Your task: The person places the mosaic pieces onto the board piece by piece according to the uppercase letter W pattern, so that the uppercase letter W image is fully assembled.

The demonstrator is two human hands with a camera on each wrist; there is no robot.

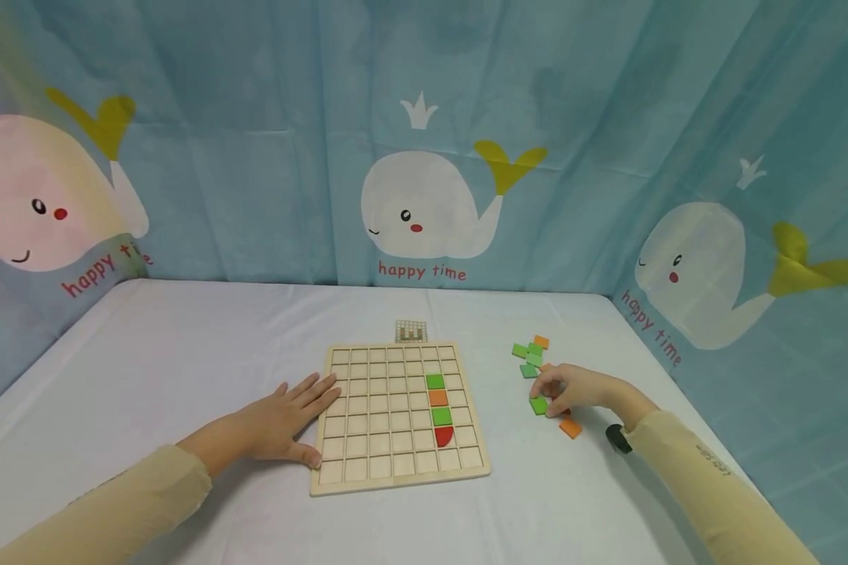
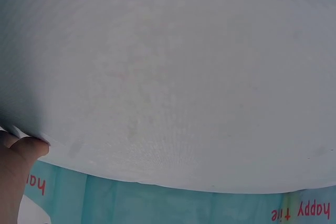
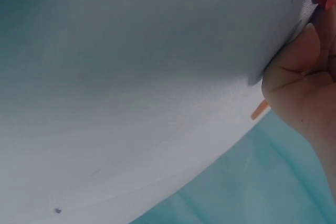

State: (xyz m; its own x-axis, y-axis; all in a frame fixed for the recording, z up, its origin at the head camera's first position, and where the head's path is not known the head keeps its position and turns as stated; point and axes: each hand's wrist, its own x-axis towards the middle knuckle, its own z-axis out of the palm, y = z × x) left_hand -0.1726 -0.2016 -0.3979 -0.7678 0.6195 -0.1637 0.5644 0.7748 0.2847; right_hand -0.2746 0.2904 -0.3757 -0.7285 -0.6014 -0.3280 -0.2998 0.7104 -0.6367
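A wooden grid board [image 1: 403, 482] lies on the white table. One of its right-hand columns holds a green tile [image 1: 435, 381], an orange tile [image 1: 438, 398], another green tile and a red quarter-round tile [image 1: 444, 436]. My left hand [image 1: 279, 424] rests spread over the board's left edge, fingers straight; the left wrist view catches only some fingers [image 2: 31, 148]. To the right of the board, my right hand [image 1: 572, 390] pinches a green square tile [image 1: 539, 406] between thumb and fingers, down at the table. In the right wrist view that green tile is hidden behind the hand [image 3: 299, 77].
Several loose green and orange tiles [image 1: 520, 351] lie beyond the right hand, and an orange tile [image 1: 571, 427] lies nearer. A small pattern card [image 1: 411, 332] sits at the board's far edge. A black object [image 1: 618, 439] is by the right sleeve. A whale-print curtain [image 1: 275, 196] surrounds the table.
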